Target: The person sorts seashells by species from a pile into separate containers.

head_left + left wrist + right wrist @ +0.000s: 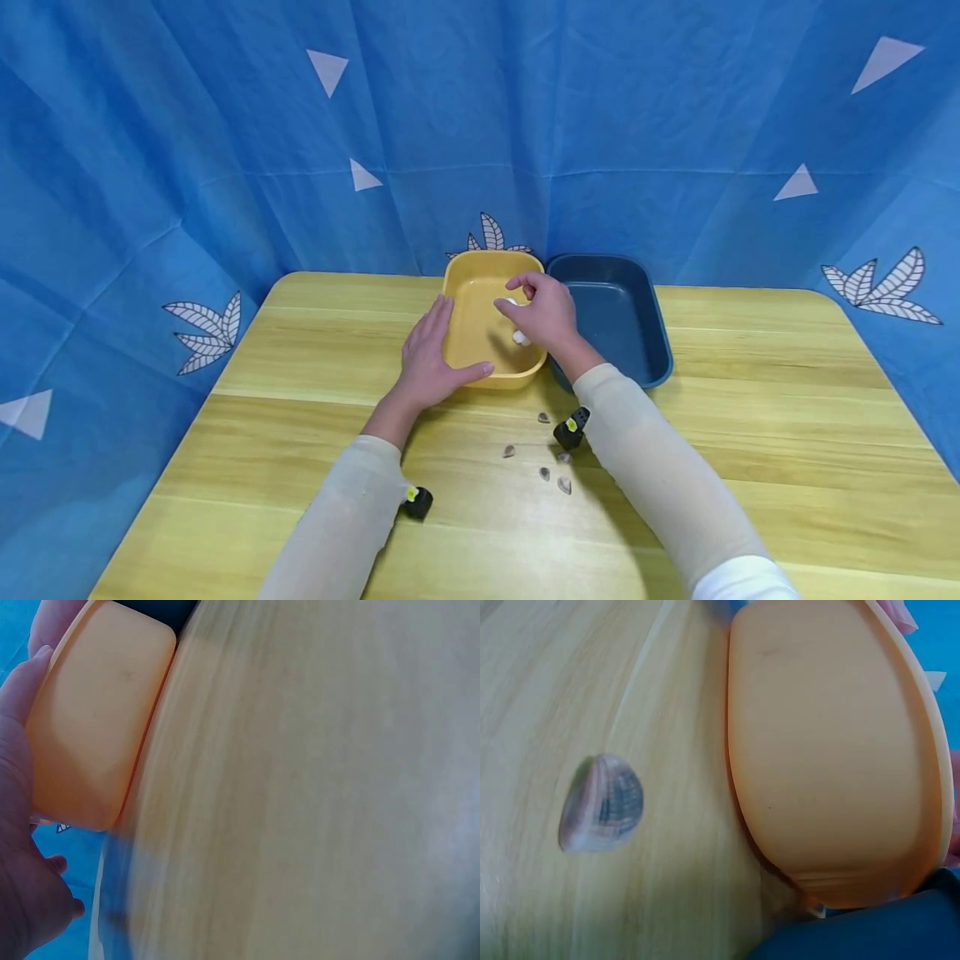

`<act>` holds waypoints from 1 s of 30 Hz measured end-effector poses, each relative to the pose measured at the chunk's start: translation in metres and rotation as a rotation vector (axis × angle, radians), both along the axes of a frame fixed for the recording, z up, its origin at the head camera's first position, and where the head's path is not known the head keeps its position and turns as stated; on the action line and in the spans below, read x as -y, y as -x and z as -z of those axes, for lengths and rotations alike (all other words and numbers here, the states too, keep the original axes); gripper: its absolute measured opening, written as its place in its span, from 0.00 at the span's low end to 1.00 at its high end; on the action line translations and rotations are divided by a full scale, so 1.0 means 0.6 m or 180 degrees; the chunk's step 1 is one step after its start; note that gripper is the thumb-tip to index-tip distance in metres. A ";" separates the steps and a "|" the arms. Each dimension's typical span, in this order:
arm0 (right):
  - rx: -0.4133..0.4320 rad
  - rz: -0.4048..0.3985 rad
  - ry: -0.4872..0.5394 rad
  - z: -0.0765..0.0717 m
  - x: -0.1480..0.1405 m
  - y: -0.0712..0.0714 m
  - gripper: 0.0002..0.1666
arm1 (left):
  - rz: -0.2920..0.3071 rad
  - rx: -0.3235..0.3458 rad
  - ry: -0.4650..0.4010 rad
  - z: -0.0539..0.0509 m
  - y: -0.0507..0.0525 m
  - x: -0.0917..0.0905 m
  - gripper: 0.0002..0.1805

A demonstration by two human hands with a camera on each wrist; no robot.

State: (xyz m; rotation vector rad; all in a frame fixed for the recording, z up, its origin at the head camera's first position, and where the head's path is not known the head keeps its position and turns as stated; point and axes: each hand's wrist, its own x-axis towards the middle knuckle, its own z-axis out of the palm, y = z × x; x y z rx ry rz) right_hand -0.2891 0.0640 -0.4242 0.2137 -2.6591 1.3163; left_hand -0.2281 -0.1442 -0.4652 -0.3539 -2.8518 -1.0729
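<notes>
Nearest the camera are two pale sleeves (330, 525), running forward to a pair of bare hands. Under the thumb and fingers of the right hand (546, 312) is something small and white (521, 337), inside a yellow container (468, 325). The right thumb and forefinger are bent, their tips a little apart; a second bit of white shows between them, but whether it is pinched, or belongs to the same object, cannot be told. The left hand (431, 358) is spread wide, its straight fingers along the container's left rim and its thumb over the near edge.

If the left fingers pressed too hard on that rim, the container might tip or slide; a loose pinch by the right fingertips could let the white object drop.

The white object is all that can be made out in the yellow container, partly covered by the right hand. Against its side, right of the right fingers, stands a dark blue container (611, 308), its inside partly hidden by that hand and wrist.

Nearer the body than either hand's fingers, five small shells (565, 485) lie scattered on the wooden table (750, 400).
</notes>
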 end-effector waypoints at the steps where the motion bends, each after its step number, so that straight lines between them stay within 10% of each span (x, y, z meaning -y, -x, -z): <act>1: -0.0010 0.0006 0.0026 0.000 -0.001 0.000 0.19 | 0.0001 0.0001 0.0003 0.000 0.000 0.000 0.66; 30: -0.0657 -0.0124 0.0392 -0.042 -0.087 -0.115 0.08 | -0.0004 0.0000 -0.0112 0.001 0.000 -0.002 0.67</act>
